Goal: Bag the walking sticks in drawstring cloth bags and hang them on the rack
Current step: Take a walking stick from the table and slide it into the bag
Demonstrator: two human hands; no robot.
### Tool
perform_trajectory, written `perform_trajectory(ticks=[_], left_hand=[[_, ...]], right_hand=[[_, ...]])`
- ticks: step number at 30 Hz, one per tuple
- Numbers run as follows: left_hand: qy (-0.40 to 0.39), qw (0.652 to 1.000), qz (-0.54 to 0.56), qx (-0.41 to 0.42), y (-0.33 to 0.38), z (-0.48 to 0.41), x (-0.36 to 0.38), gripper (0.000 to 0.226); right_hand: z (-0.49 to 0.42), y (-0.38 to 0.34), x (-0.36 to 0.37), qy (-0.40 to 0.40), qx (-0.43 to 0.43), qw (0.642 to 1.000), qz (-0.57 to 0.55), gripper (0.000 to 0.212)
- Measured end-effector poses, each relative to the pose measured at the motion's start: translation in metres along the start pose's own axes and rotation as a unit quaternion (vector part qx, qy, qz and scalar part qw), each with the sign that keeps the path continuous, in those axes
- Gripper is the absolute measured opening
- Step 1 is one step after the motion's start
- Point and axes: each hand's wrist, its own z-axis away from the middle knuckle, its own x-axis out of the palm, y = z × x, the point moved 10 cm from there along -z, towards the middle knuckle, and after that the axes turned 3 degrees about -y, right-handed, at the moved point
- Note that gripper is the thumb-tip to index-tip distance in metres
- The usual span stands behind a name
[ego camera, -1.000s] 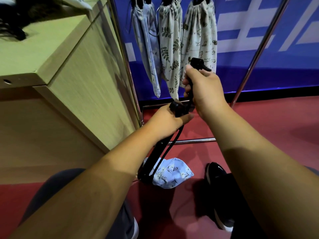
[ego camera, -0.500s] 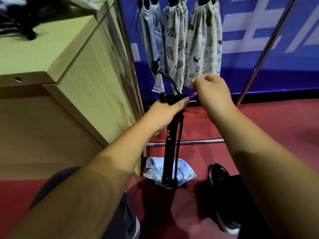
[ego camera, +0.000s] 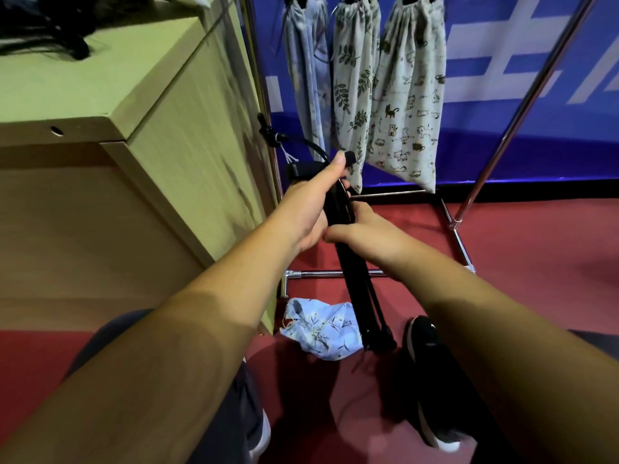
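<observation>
Rack (ego camera: 516, 128) carried hung bags (ego camera: 408, 105). Walking stick (ego camera: 355, 279) stood foot-down on floor, just beside crumpled blue bag (ego camera: 318, 329), unbagged. I saw left hand (ego camera: 308, 212) clamped on handle, right hand (ego camera: 363, 231) wrapped round shaft. My worry: loose strap (ego camera: 315, 147) could snag bag mouth.

Left hand (ego camera: 308, 211), right hand (ego camera: 366, 231) grip walking stick (ego camera: 355, 289); tip beside blue bag (ego camera: 320, 329) on floor (ego camera: 522, 269).

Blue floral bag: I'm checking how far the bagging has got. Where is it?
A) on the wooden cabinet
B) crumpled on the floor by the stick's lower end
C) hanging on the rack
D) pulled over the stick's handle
B: the blue floral bag lies crumpled on the floor beside the lower end of the black walking stick, which the left hand and right hand grip higher up.
</observation>
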Motion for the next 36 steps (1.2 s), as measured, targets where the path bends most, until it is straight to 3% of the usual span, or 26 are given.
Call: perform_trajectory(ticks=[5, 6, 11, 13, 17, 22, 26, 31, 36], left_hand=[[-0.003, 1.0, -0.015, 0.02, -0.001, 0.003, 0.0, 0.035], [-0.007, 0.999, -0.031, 0.028, 0.0, 0.002, -0.001, 0.036], [-0.033, 0.99, -0.136, -0.037, -0.008, 0.004, -0.015, 0.035], [-0.017, 0.985, -0.164, -0.052, -0.013, 0.004, -0.024, 0.037], [-0.019, 0.972, -0.228, -0.058, -0.032, 0.009, -0.035, 0.02], [0.022, 0.917, -0.393, -0.059, -0.042, -0.001, -0.071, 0.08], [-0.032, 0.849, -0.512, -0.127, -0.074, -0.025, -0.096, 0.041], [-0.075, 0.802, -0.527, -0.271, -0.174, -0.044, -0.132, 0.036], [-0.097, 0.752, -0.556, -0.341, -0.269, -0.047, -0.17, 0.032]], right_hand=[[0.004, -0.004, 0.001, 0.016, -0.027, 0.999, -0.032, 0.017], [0.006, -0.003, -0.003, 0.025, -0.025, 0.999, -0.038, 0.014], [0.005, 0.01, -0.024, 0.088, -0.015, 0.996, -0.031, 0.007], [0.006, 0.02, -0.031, 0.108, -0.001, 0.993, -0.039, 0.013], [0.012, 0.035, -0.027, 0.098, 0.018, 0.995, 0.027, 0.027], [0.002, 0.066, -0.006, 0.027, 0.077, 0.992, 0.094, 0.014], [-0.012, 0.116, 0.004, -0.002, 0.161, 0.982, 0.095, 0.005], [-0.041, 0.211, 0.023, 0.001, 0.25, 0.966, 0.061, 0.025], [-0.056, 0.28, 0.057, -0.037, 0.307, 0.95, 0.034, 0.029]])
